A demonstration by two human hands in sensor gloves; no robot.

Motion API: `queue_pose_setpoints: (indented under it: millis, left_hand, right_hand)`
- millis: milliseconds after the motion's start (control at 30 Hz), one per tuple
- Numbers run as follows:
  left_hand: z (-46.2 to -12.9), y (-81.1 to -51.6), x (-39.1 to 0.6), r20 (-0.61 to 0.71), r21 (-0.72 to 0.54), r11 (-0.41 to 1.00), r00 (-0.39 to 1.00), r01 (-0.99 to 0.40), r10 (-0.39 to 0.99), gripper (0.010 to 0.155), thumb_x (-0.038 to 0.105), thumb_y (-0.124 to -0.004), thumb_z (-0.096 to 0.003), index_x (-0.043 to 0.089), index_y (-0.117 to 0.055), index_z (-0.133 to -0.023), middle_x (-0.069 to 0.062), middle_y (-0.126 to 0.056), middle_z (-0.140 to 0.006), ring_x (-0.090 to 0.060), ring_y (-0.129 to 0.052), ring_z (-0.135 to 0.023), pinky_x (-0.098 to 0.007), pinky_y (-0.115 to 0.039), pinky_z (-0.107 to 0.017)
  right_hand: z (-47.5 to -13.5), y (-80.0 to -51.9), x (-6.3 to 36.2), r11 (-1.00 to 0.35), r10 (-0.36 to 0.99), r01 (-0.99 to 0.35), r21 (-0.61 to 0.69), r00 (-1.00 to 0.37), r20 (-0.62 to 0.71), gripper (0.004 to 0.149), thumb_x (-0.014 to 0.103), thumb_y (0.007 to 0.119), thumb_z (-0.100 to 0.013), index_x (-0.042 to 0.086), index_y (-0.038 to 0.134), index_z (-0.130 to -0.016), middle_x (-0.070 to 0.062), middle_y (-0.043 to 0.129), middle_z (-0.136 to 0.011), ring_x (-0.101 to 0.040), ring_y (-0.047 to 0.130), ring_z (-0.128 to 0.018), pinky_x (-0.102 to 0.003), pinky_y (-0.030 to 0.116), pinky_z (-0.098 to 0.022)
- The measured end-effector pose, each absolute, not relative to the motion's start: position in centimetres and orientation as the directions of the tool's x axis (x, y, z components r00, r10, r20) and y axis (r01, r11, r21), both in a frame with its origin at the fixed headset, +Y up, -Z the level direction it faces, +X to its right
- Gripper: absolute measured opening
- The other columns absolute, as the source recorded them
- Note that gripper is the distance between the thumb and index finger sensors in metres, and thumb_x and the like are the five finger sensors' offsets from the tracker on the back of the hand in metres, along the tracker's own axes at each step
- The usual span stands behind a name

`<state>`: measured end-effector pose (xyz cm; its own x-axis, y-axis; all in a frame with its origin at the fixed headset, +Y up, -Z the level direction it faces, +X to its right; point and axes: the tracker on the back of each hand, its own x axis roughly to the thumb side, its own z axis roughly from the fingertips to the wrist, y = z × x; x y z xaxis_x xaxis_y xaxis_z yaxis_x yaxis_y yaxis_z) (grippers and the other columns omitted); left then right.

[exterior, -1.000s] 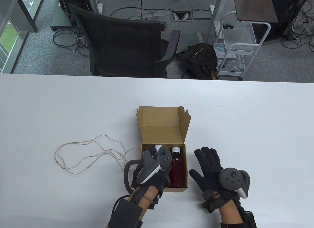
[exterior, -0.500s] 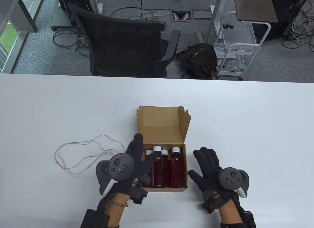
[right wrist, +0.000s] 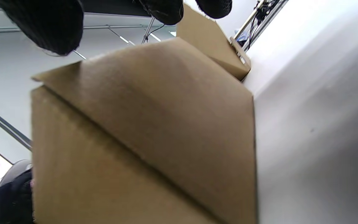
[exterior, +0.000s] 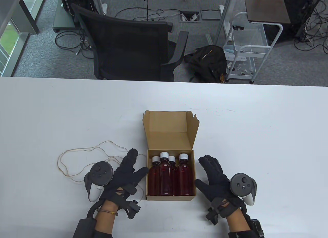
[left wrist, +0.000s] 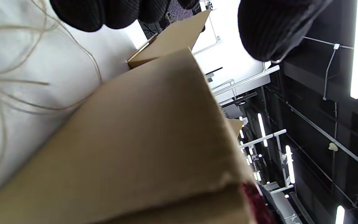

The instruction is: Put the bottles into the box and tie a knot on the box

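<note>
Box (exterior: 169, 176) sits open near the front of the tabletop (exterior: 256, 125), lid flap standing up at the back. Four red bottles (exterior: 170, 177) with white caps are packed inside, so the loading step looks done. Left hand (exterior: 125, 171) and right hand (exterior: 214, 175) flank the box, fingers straight, each grip open and holding nothing. The string (exterior: 84, 161) lies looped just left of the left hand. Next move is probably folding the lid down, then grabbing the string.
</note>
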<state>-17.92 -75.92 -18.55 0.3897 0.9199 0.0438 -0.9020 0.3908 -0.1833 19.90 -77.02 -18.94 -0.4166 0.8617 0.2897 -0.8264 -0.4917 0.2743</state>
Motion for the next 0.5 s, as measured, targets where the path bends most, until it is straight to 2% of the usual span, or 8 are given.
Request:
queue_pose_setpoints:
  millis: [167, 233, 333, 500]
  left_hand:
    - [-18.4, -75.8, -17.3, 0.057, -0.235, 0.347, 0.344, -0.908, 0.937, 0.096, 0.054, -0.085, -0.0515, 0.008, -0.036, -0.12, -0.033, -0.047, -0.122, -0.058, -0.065, -0.104, -0.063, -0.066, -0.069]
    - [-18.3, -75.8, -17.1, 0.044, -0.243, 0.335, 0.335, -0.91, 0.941, 0.097, 0.054, -0.085, -0.0514, 0.008, -0.034, -0.12, -0.033, -0.047, -0.122, -0.057, -0.068, -0.102, -0.062, -0.068, -0.068]
    - [-18.4, -76.3, -16.7, 0.029, -0.267, 0.303, 0.307, -0.915, 0.951, 0.096, 0.053, -0.086, -0.0514, 0.007, -0.036, -0.12, -0.034, -0.05, -0.121, -0.057, -0.075, -0.098, -0.06, -0.073, -0.066]
    - [-18.2, -76.0, -16.9, 0.03, -0.238, 0.337, 0.34, -0.911, 0.94, 0.091, 0.052, -0.087, -0.0507, 0.007, -0.046, -0.119, -0.037, -0.062, -0.116, -0.057, -0.086, -0.089, -0.055, -0.083, -0.059]
  right_hand:
    - [-19.0, -76.9, 19.3, -0.402, 0.903, -0.87, 0.286, -0.324, 0.283, 0.096, 0.061, 0.076, -0.048, 0.006, 0.03, -0.111, -0.03, 0.027, -0.113, -0.058, 0.025, -0.096, -0.07, 0.034, -0.067]
    - [-19.1, -77.2, 19.1, -0.314, 0.935, -0.908, 0.278, -0.245, 0.256, 0.096, 0.057, 0.079, -0.048, 0.008, 0.026, -0.111, -0.029, 0.023, -0.113, -0.058, 0.037, -0.095, -0.068, 0.044, -0.067]
    - [-19.4, -77.7, 19.0, -0.298, 0.941, -0.903, 0.309, -0.225, 0.252, 0.096, 0.055, 0.079, -0.048, 0.012, 0.019, -0.11, -0.029, 0.023, -0.112, -0.054, 0.055, -0.092, -0.063, 0.058, -0.065]
    - [-19.5, -77.8, 19.4, -0.26, 0.955, -0.925, 0.276, -0.205, 0.214, 0.093, 0.052, 0.08, -0.048, 0.01, 0.026, -0.11, -0.032, 0.033, -0.11, -0.052, 0.066, -0.086, -0.06, 0.067, -0.061]
